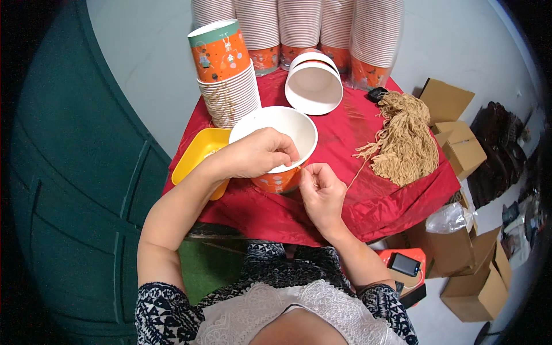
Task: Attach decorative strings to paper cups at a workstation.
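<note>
In front of me a white-lined paper bucket (305, 132) with an orange printed outside stands at the table's near side. My left hand (261, 152) reaches over its near rim, fingers pinched together just inside; what they hold, if anything, is too small to make out. Against the outer wall, right of the left fingertips, my right hand (323, 192) is closed in a pinch. A thin tan cord (357, 175) runs from it toward a bundle of tan cords (405, 144) on the right. Left of the bucket, partly behind my forearm, lies a yellow tray (192, 161) with small white bits.
A bucket stack (227, 95) with cords hanging down it rises at back left. More buckets (313, 92) lie on their side on the red cloth (351, 123). Tall wrapped stacks (299, 26) line the back. Cardboard boxes (474, 276) and a phone (404, 264) are at the right.
</note>
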{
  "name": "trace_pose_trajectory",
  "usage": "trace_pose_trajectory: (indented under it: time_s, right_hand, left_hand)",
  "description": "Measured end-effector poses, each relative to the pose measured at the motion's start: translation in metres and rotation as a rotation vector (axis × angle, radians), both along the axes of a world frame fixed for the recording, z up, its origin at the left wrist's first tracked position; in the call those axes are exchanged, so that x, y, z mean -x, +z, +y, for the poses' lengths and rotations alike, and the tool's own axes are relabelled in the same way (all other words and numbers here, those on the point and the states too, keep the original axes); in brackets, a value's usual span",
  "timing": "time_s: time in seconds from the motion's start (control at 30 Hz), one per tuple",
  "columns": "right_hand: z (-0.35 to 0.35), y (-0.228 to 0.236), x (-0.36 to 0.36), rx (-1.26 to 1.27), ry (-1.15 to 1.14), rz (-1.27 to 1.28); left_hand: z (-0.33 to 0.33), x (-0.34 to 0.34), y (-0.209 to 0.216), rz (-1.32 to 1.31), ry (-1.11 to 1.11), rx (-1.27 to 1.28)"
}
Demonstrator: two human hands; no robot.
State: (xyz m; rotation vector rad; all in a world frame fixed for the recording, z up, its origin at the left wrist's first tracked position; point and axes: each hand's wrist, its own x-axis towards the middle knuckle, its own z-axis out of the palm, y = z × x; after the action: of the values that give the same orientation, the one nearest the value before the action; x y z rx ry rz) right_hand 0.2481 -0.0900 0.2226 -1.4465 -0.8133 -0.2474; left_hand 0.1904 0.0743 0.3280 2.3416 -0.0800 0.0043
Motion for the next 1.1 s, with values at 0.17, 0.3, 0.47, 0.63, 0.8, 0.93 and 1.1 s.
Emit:
trace_pose_trajectory:
  time_s: [0.17,0.3,0.47,0.63,0.8,0.93,1.1]
  right_hand:
    - [0.001,-0.003,0.0,0.01,0.007,0.01]
    - [0.005,-0.004,-0.002,-0.003,0.004,0.002]
    - [0.008,-0.004,-0.001,-0.011,-0.004,0.004]
    - [0.012,-0.006,-0.001,-0.04,-0.001,0.021]
    - [0.012,-0.005,0.001,-0.062,0.028,0.098]
    - [0.003,-0.002,-0.005,-0.038,0.151,0.199]
    - [-0.013,0.026,-0.032,0.335,0.371,0.439]
  left_hand:
    - [-0.001,0.001,0.002,0.023,-0.021,0.009]
    - [0.0,0.0,0.002,0.024,-0.031,0.033]
    - [0.006,-0.007,-0.001,0.1,-0.07,0.085]
    - [0.009,-0.014,-0.007,0.125,-0.092,0.093]
    - [0.006,-0.019,-0.013,0.062,-0.079,0.051]
    - [0.002,-0.016,-0.014,0.024,-0.085,-0.008]
    - [-0.006,-0.008,-0.012,0.022,-0.055,-0.084]
